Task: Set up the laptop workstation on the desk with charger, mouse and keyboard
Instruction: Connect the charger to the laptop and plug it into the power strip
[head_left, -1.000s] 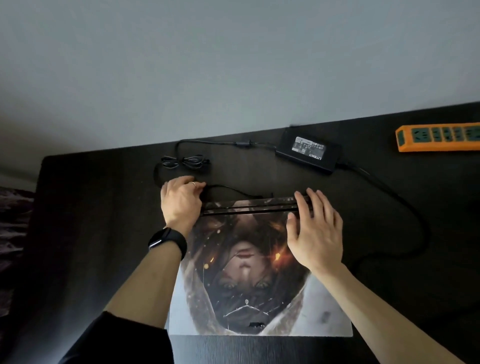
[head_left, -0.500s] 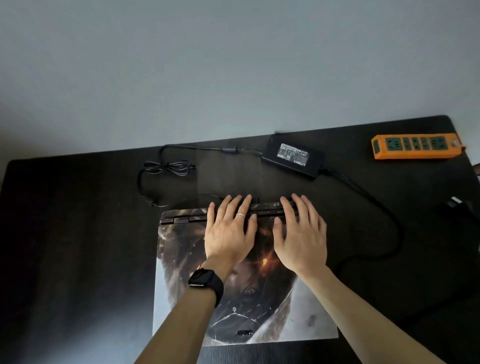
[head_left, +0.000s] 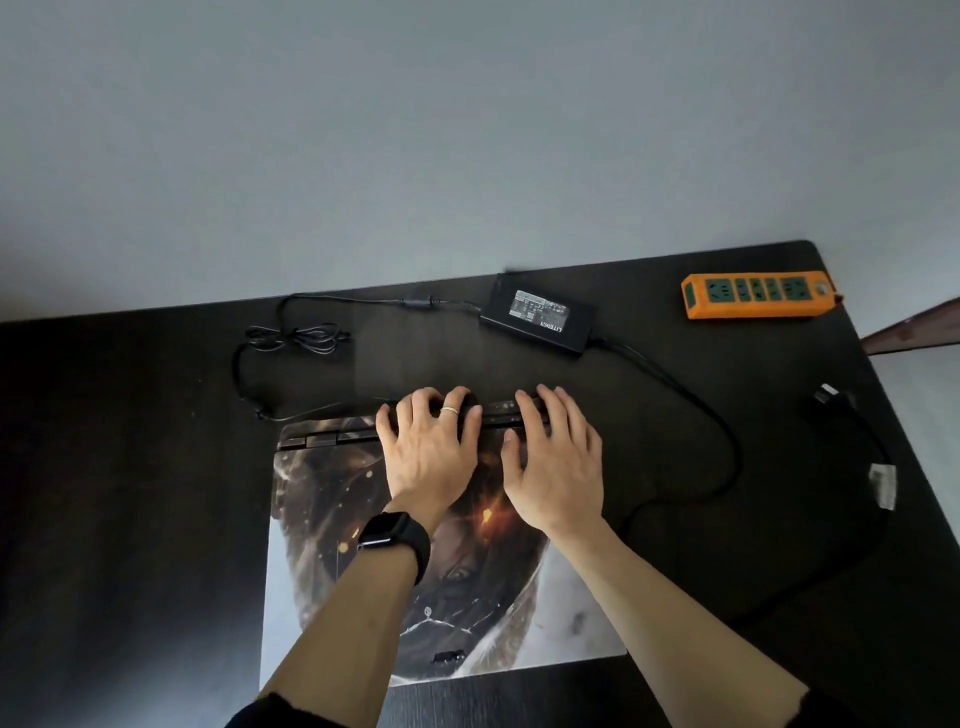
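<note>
left hand (head_left: 428, 457) slid from corner, fingers hooked over laptop (head_left: 332, 519) far edge; right hand (head_left: 553, 467) lay flat, fingers straight; looked ready to shift it

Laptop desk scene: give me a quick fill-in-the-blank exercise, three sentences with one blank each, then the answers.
1. The laptop lies flat on the desk with its lid ____.
2. The watch is worn on the ____ wrist.
3. The power strip at the far corner of the desk is ____ in colour.

Missing words: closed; left; orange.
</note>
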